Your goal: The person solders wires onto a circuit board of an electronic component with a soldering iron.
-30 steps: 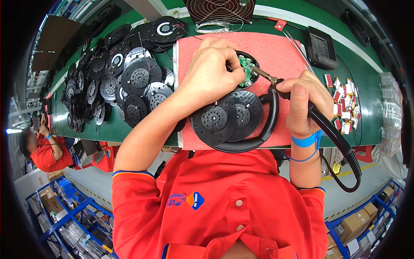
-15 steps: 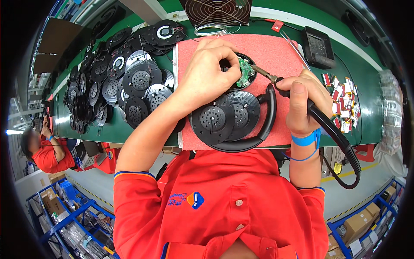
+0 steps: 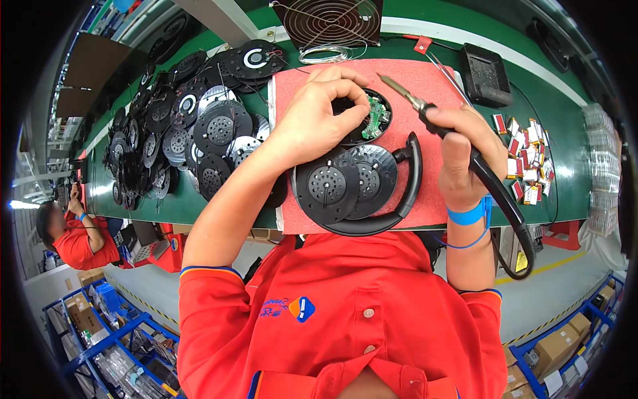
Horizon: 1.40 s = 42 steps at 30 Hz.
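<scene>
A soldering iron (image 3: 407, 94) is gripped in my right hand (image 3: 468, 149), its tip raised above the pink mat and apart from the circuit board. That green circuit board (image 3: 378, 118) sits inside a black oval headphone ear cup (image 3: 362, 141). Over the cup's left part, my left hand (image 3: 324, 112) pinches with thumb and forefinger; whatever lies between the fingertips is hidden or too small to name. Two round black speaker plates (image 3: 327, 181) overlap just below, within the curve of a black headband (image 3: 413, 183).
The pink foam mat (image 3: 432, 90) lies on a green bench. Many speaker plates (image 3: 216, 126) are heaped at left. A fan (image 3: 329, 23), solder wire (image 3: 325, 53) and black tray (image 3: 487, 74) stand behind. Small battery packs (image 3: 530, 156) lie at right. A co-worker (image 3: 83, 236) sits far left.
The soldering iron has lifted off the circuit board, its tip moving up and slightly left. My left hand stays pinched at the ear cup.
</scene>
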{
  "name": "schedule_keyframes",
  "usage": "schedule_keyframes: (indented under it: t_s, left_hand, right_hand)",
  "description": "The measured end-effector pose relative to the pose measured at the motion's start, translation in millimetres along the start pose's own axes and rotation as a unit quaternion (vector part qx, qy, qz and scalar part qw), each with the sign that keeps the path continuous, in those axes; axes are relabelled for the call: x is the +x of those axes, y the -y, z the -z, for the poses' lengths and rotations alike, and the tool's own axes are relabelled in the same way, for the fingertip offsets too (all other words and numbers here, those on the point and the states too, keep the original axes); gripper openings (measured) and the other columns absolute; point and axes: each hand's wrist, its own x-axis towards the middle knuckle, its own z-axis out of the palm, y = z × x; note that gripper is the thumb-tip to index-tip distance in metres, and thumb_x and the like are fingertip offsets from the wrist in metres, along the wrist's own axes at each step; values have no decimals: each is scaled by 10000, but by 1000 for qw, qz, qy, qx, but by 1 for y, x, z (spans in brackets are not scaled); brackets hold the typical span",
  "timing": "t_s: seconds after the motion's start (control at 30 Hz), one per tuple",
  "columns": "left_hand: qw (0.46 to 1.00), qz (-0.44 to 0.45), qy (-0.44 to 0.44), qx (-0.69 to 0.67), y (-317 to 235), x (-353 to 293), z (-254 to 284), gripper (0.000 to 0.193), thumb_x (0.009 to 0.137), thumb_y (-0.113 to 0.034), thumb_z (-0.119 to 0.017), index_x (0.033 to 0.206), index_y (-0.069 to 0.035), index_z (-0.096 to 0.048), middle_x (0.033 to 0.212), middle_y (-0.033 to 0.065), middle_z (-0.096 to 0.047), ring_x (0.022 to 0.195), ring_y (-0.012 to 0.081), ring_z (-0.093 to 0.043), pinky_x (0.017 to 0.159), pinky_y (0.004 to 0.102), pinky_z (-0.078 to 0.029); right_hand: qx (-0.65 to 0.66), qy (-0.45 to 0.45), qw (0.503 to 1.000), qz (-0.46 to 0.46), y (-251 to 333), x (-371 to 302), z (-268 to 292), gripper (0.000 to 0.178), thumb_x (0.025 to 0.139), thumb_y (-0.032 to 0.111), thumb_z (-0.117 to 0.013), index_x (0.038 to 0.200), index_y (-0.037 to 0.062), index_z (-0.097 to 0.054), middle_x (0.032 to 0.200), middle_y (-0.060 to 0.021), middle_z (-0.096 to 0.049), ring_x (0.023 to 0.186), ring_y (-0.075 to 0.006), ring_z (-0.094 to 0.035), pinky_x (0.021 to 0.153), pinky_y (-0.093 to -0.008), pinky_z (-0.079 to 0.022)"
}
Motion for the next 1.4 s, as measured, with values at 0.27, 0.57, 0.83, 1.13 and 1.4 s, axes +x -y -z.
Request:
schedule_keyframes:
  t_s: [0.27, 0.57, 0.83, 1.13, 1.4]
  left_hand:
    - [999, -35, 13, 17, 5, 0, -1, 83, 774, -106, -634, 804, -28, -635, 1071, 116, -580, 1070, 294, -484, 954, 373, -365]
    - [999, -47, -15, 10, 7, -1, -4, 107, 778, -119, -635, 798, -16, -656, 1072, 130, -587, 1082, 304, -477, 948, 380, -373]
    - [997, -62, -31, 15, 14, -1, -4, 133, 777, -163, -634, 799, -36, -666, 1062, 117, -599, 1085, 298, -488, 950, 377, -378]
    - [995, -87, -37, 40, 16, 0, -5, 132, 802, -159, -638, 837, -35, -662, 1028, 92, -593, 1044, 266, -508, 930, 356, -381]
    - [994, -92, -20, 48, 17, 0, -4, 148, 815, -145, -655, 890, -17, -652, 1026, 82, -588, 1013, 234, -535, 893, 328, -402]
  right_hand:
    - [-15, 59, 998, -22, -12, -2, -21, 214, 751, -14, -700, 947, 20, -622, 707, -52, -593, 557, -131, -540, 511, -261, -433]
    - [-71, 136, 988, -18, -13, 4, -33, 273, 676, -61, -706, 905, 36, -595, 766, -71, -594, 691, -209, -589, 615, -292, -473]
    - [-80, 158, 984, -35, -13, 2, -36, 291, 683, -98, -671, 928, 29, -579, 787, -90, -592, 713, -205, -602, 637, -295, -483]
    - [-94, 161, 982, -5, -11, 5, -37, 319, 675, -113, -654, 948, 38, -588, 783, -91, -588, 713, -218, -599, 638, -302, -478]
    - [-113, 174, 978, 11, -13, 5, -37, 328, 669, -118, -641, 952, 38, -592, 779, -88, -589, 717, -226, -589, 638, -306, -475]
